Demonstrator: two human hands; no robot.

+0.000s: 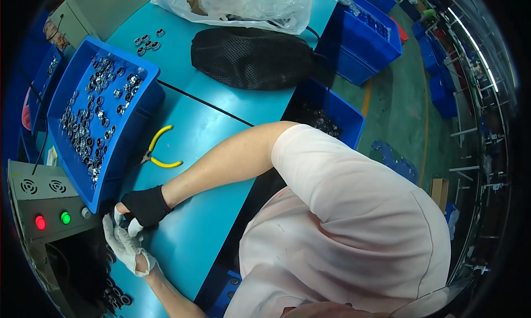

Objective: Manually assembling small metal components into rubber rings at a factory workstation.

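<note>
My left hand (124,243), in a white glove, meets my right hand (145,206) at the left edge of the turquoise table (188,240). The right one wears a black half-finger glove, with white covering on its fingertips. Fingers of both are bent and pressed close together. Whatever lies between them is too small or hidden to name. Just beyond them stands a tilted blue bin (148,74) of small shiny round metal parts (83,124). Yellow-handled pliers (157,149) lie beside the bin. Several dark rings (115,296) are near my left wrist.
A grey control box (33,199) with red and green lights stands at the left. Loose metal parts (148,42), a black mesh bag (249,58) and a clear plastic bag (260,8) lie at the far side. Blue crates (354,58) stand beyond the table on the green floor.
</note>
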